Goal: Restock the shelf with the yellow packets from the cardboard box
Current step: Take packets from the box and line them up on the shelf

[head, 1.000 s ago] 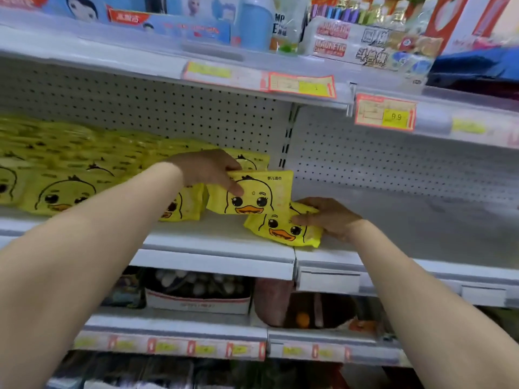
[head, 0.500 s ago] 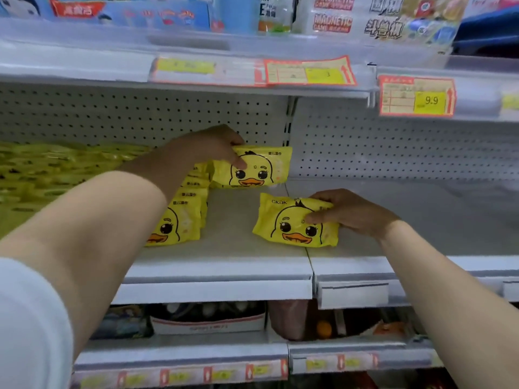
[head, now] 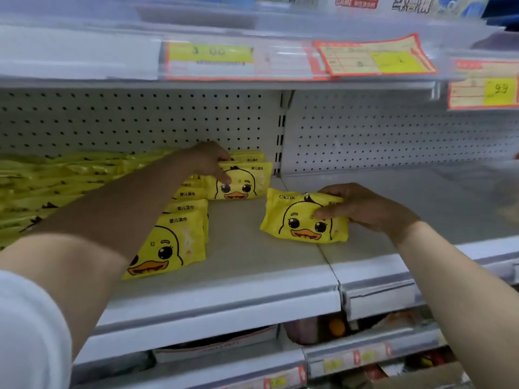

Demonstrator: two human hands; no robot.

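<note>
1. On the middle shelf [head: 224,293], far left, glossy yellow packets [head: 56,186] lie in rows against the white pegboard back [head: 140,122].
2. Front packet [head: 168,248] of the nearest row stands upright. It is a soft plastic pillow pack with a cartoon duck face and Chinese characters at top right.
3. Left hand [head: 207,161] grips the rear duck packet [head: 241,183] deep on the shelf, fingers curled over its top edge and thumb on its front.
4. Lone packet [head: 303,220] sits on the shelf across the seam between two panels, apart from the rows, with "ckak" printed at top left.
5. Right hand [head: 365,209] holds this lone packet, thumb pressed on the duck face and fingers wrapped over the top.
6. Price tag [head: 486,88] at far right is orange-edged and its yellow patch reads "9.9". The other tags are too blurred to read.
</note>
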